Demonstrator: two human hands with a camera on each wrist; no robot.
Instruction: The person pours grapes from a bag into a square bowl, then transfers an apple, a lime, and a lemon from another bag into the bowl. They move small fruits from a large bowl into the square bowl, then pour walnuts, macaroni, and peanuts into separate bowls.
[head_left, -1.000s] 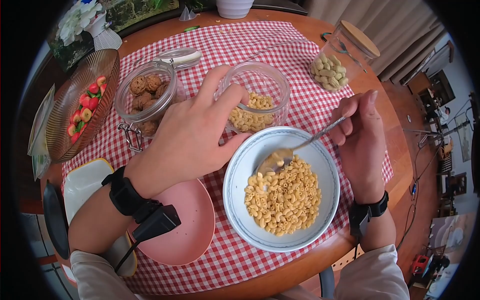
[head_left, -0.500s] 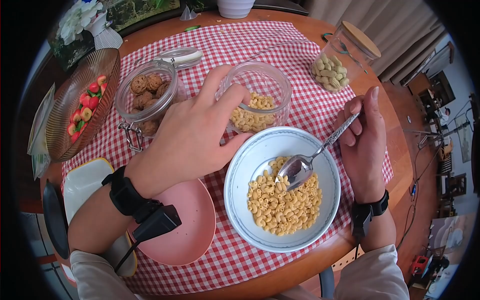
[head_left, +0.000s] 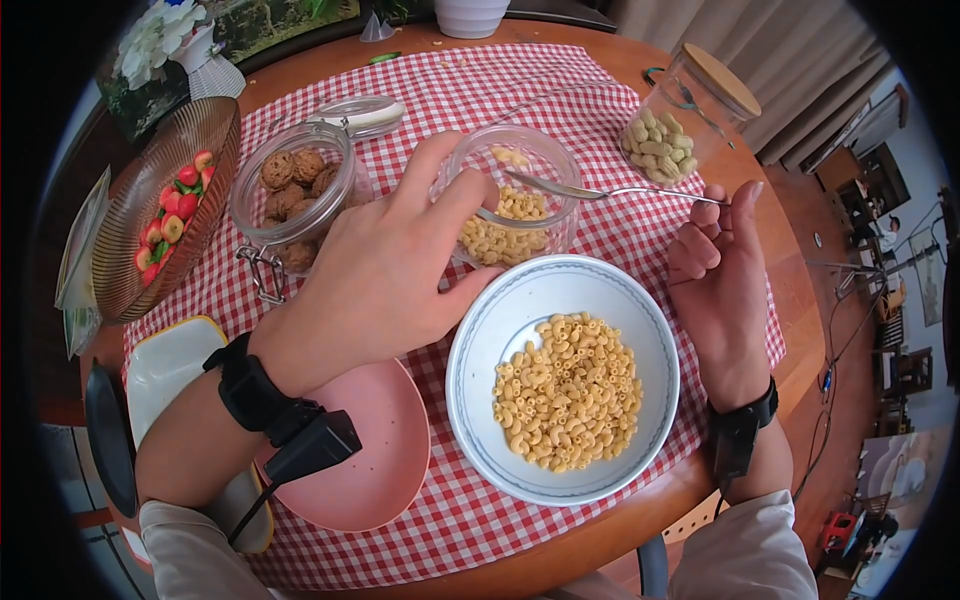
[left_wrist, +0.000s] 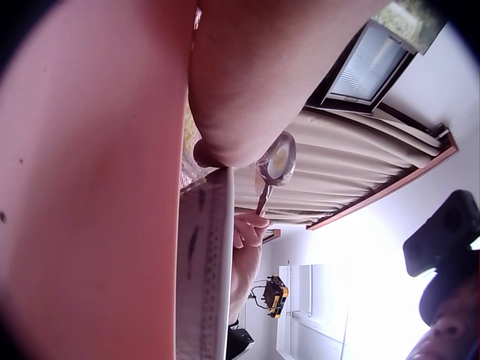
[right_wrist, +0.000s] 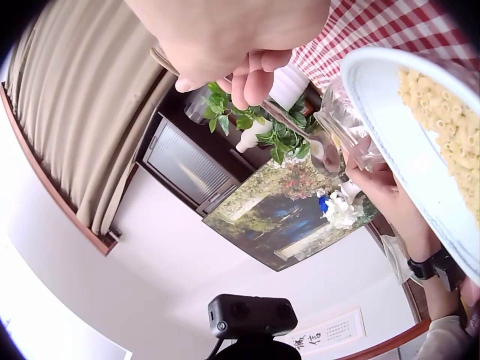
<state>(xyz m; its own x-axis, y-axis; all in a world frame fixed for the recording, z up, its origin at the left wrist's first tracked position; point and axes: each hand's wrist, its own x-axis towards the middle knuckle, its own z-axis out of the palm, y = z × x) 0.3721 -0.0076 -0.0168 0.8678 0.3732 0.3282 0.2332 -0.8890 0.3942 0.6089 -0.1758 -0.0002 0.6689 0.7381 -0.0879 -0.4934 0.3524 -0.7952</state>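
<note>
My left hand (head_left: 385, 265) grips the open glass jar (head_left: 563, 215) by its near left side, the thumb close to the white bowl's rim. Macaroni (head_left: 505, 238) lies in the jar, and a few pale pieces show near its far rim. With thumb and fingers my right hand (head_left: 722, 300) pinches the end of a metal spoon (head_left: 560, 188). The spoon's head is turned on its side over the jar's mouth. In the left wrist view the spoon (left_wrist: 277, 159) shows raised beyond the left hand. The white bowl (head_left: 475, 400), holding more macaroni (head_left: 570, 395), stands between my arms.
A walnut jar (head_left: 285, 235) with its lid flipped back stands left of my left hand. Under my left forearm are a pink plate (head_left: 370, 470) and a white dish (head_left: 165, 365). A lidded peanut jar (head_left: 665, 145) stands back right, a ribbed glass bowl (head_left: 120, 200) far left.
The right hand has drawn the spoon up out of the white bowl and carried it away from me and left over the jar, tipping it sideways. The left hand has stayed put.
</note>
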